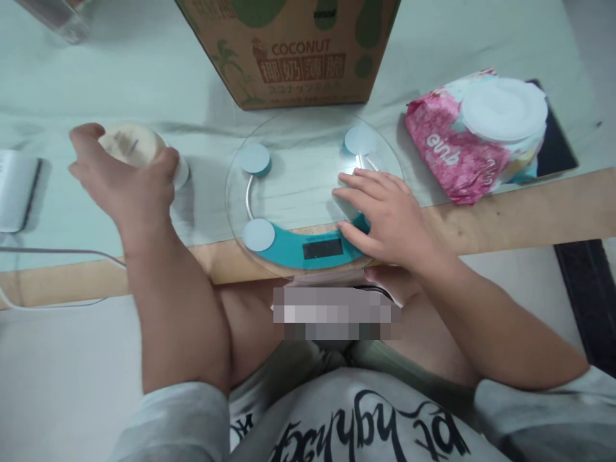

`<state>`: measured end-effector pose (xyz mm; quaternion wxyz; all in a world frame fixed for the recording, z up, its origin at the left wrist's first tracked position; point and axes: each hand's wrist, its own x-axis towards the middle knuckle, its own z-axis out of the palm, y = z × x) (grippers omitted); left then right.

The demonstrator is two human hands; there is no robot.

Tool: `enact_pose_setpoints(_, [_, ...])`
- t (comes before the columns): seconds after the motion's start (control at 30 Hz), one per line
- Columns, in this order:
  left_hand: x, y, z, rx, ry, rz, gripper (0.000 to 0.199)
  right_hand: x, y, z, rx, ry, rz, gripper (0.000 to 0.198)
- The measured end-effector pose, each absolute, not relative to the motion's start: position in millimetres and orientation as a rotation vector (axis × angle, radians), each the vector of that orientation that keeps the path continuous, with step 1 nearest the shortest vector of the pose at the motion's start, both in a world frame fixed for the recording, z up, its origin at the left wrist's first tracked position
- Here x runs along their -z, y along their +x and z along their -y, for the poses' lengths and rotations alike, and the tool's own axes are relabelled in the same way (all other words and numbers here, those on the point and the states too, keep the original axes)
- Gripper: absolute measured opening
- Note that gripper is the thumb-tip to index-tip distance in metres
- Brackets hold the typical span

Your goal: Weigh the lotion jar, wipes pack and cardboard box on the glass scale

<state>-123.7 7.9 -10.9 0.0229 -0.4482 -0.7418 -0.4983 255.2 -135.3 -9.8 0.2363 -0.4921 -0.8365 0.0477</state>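
At the left, my left hand [129, 186] spans a round container with a cream-coloured lid [132, 144]. Its thumb is at the lid's right side and the fingers curl at the left side; the palm hides part of the container. My right hand [385, 215] lies with spread fingers over the right part of a round glass scale [298, 186], holding nothing. The scale has a teal front strip with a dark, blank display [322, 248], round pale pads and curved metal bars. My right hand partly covers the strip's right end.
Behind the scale stands a brown coconut-printed cardboard box [303, 70]. To the right, a pink wipes pack [452, 141] with a white lid rests partly over a dark flat object [558, 141]. A white device [18, 189] and a cable [62, 250] lie at the left.
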Motion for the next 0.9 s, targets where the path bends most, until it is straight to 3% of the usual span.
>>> enact_pose_setpoints(0.13, [-3, -111, 1, 1.577, -1.49, 2.188, 0.097, 8, 253, 135, -0.134, -1.374, 2.269, 0.043])
enact_pose_setpoints(0.27, [-17, -70, 16, 1.841, -2.135, 1.514, 0.117, 5, 256, 131, -0.187, -1.37, 2.137, 0.04])
enact_pose_setpoints(0.37, [-25, -25, 40, 1.907, -2.579, 1.011, 0.106, 4, 262, 126, -0.212, -1.401, 2.066, 0.04])
enact_pose_setpoints(0.6, [-29, 38, 86, 1.539, -3.0, 1.001, 0.08, 8, 268, 122, -0.168, -1.352, 2.079, 0.042])
enact_pose_setpoints(0.77, [-27, 27, 78, 1.432, -3.198, 0.968, 0.102, 12, 270, 121, -0.161, -1.333, 2.091, 0.046])
enact_pose_setpoints(0.8, [-26, 23, 74, 1.533, -3.196, 1.038, 0.095, 12, 270, 120, -0.157, -1.331, 2.092, 0.047])
enact_pose_setpoints(0.9, [-19, 11, 61, 1.876, -2.728, 1.578, 0.047, 14, 269, 119, -0.134, -1.325, 2.083, 0.048])
